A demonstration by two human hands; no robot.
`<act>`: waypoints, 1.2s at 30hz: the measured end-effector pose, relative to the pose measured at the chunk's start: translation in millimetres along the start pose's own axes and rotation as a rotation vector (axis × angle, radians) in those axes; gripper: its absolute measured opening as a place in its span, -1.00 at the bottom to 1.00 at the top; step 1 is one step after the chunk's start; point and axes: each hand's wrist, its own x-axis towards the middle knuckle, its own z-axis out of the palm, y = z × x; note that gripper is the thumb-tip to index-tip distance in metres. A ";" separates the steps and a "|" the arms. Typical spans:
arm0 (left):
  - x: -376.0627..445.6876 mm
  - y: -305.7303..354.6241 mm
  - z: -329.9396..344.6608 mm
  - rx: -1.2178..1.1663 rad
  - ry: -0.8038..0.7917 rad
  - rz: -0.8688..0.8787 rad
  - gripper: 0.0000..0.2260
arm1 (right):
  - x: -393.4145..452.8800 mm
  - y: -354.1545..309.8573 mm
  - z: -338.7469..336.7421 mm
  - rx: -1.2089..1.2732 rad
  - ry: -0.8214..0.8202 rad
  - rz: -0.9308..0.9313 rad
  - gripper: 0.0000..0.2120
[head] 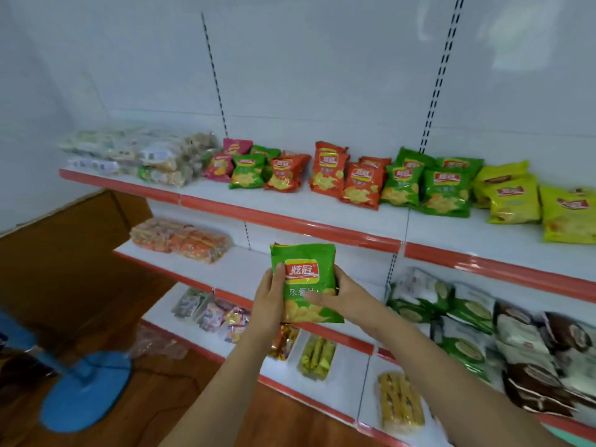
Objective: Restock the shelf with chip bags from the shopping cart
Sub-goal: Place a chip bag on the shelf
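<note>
I hold a green chip bag (304,267) upright in front of the shelves, below the top shelf's red edge (290,221). My left hand (269,301) grips its left side with the thumb on the front. My right hand (342,298) grips its right side, thumb across the lower front. On the top shelf stand rows of chip bags: pink (221,166), green (246,172), orange (327,171), more green (445,191) and yellow (512,198). The shopping cart is not in view.
Clear-wrapped snack packs (151,156) lie at the top shelf's left end. Lower shelves carry orange packs (183,240), green and brown bags (483,333) and small candy packs (213,314). A blue fan base (87,391) stands on the wooden floor at left.
</note>
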 end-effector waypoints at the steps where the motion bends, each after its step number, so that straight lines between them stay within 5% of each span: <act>1: 11.5 -6.4 6.1 0.010 -0.052 -0.023 -0.62 | 6.2 8.0 -6.3 0.000 0.034 0.028 -0.34; 7: 78.9 -58.1 35.9 0.140 -0.389 -0.160 -0.64 | 41.3 62.5 -39.3 0.016 0.302 0.171 -0.37; 12: 123.0 -111.7 71.0 0.270 -0.495 -0.218 -0.55 | 64.7 117.4 -62.4 -0.101 0.374 0.234 -0.55; 19: 184.9 -184.7 117.3 0.415 -0.513 -0.268 -0.64 | 119.2 215.8 -96.0 -0.133 0.306 0.366 -0.49; 26: 259.9 -285.9 173.6 0.541 -0.474 -0.217 -0.75 | 190.6 323.1 -121.0 -0.186 0.466 0.384 -0.51; 36: 343.6 -349.5 245.8 0.500 -0.351 -0.070 -0.77 | 289.0 403.2 -188.5 -0.083 0.596 0.290 -0.67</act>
